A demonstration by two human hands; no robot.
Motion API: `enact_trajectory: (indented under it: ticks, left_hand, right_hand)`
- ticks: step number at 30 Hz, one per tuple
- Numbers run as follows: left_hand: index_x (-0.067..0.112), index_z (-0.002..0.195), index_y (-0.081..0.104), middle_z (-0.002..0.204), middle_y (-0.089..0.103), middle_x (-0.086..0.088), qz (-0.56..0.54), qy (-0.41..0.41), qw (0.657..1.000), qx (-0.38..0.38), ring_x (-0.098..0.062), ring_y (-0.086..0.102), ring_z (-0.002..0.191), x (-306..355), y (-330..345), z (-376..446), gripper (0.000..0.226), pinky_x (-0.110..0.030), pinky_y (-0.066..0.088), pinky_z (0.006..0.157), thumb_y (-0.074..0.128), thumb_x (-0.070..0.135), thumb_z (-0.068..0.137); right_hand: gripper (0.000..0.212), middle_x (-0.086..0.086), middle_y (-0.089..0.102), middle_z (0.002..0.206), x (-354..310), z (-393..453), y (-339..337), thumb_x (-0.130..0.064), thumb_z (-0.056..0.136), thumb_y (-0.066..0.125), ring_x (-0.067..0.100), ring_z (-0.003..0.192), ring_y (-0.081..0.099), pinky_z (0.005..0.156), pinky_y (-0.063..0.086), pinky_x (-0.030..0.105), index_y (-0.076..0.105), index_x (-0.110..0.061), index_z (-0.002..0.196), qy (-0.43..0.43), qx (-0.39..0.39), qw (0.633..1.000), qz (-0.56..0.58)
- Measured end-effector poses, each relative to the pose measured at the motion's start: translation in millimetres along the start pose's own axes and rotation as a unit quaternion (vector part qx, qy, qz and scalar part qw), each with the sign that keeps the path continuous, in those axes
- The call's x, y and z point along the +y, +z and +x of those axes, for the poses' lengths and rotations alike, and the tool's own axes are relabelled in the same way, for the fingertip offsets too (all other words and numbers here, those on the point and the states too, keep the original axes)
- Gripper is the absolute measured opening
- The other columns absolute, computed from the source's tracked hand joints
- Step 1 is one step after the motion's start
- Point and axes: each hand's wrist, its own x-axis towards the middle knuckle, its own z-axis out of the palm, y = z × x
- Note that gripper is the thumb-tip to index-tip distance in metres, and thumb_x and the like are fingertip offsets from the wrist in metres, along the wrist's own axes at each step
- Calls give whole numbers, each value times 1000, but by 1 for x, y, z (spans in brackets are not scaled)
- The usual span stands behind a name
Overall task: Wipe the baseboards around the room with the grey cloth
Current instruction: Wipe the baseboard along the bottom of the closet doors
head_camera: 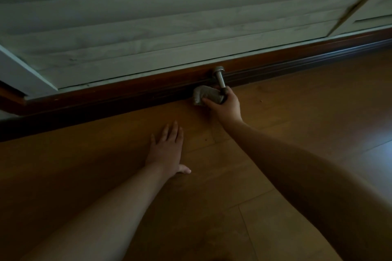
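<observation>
Dim room, I read it from the head view. Largest: the wooden floor (297, 133), orange-brown boards filling the lower frame. Above it the pale slatted wall panel (169, 17), lines running across, with a thin diagonal rod (360, 0) at upper right.

Between the two runs the baseboard (106, 99), dark reddish-brown, slanting from lower left up to the right edge. A metal doorstop (220, 77) sticks out of it, round base against the board, shaft pointing toward me.

My right arm reaches in from the lower right, nearly straight, forearm long across the floor. The right hand (226, 105) is at the foot of the baseboard, just under the doorstop's tip, back of the hand facing up. Its fingers (206, 99) are curled round the grey cloth (204, 95), bunched up and pressed against the lower edge of the baseboard, left of the doorstop.

My left arm comes in from the lower left. The left hand (167, 148) lies palm-down flat on the floor, fingers straight and close together, pointing toward the baseboard, thumb out to the right. It is well apart from the cloth.
</observation>
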Motion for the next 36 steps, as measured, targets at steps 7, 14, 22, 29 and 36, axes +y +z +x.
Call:
enact_trajectory:
  ticks: [7,14,22,29,36]
  left_hand:
    - [15,156,-19,161,-31,-6,-8,5,1000,0,-30,-21,151,-1,2,1,134,-59,9,122,69,71,73]
    - [16,156,-19,161,-32,-5,-12,2,1000,9,-29,-23,150,-1,4,1,134,-59,6,121,71,70,72]
    - [15,155,-20,160,-33,-6,0,-2,1000,-2,-29,-23,150,1,1,1,134,-58,7,122,69,71,73]
    - [15,155,-20,161,-32,-7,7,2,1000,-2,-30,-21,150,0,1,1,133,-58,8,122,67,73,73]
    - [14,155,-19,161,-32,-8,9,-1,1000,-4,-31,-20,151,2,0,1,134,-58,9,122,68,72,73]
  right_hand:
    - [44,-11,63,110,4,18,-47,-22,75,83,7,104,60,89,55,34,60,-27,112,-19,27,999,-41]
    - [47,-6,60,106,4,39,-100,-24,76,82,11,101,58,77,46,18,59,-20,117,-34,43,989,-134]
    - [48,-5,61,106,8,41,-121,-27,74,83,14,100,59,78,47,28,59,-21,115,-22,119,979,-164]
    - [42,-3,60,112,-3,32,-84,-30,78,79,11,101,58,85,53,33,60,-28,115,-86,76,986,-123]
    - [40,-6,56,115,-14,31,-76,-21,81,78,10,105,55,90,50,28,60,-26,117,-127,18,982,-140]
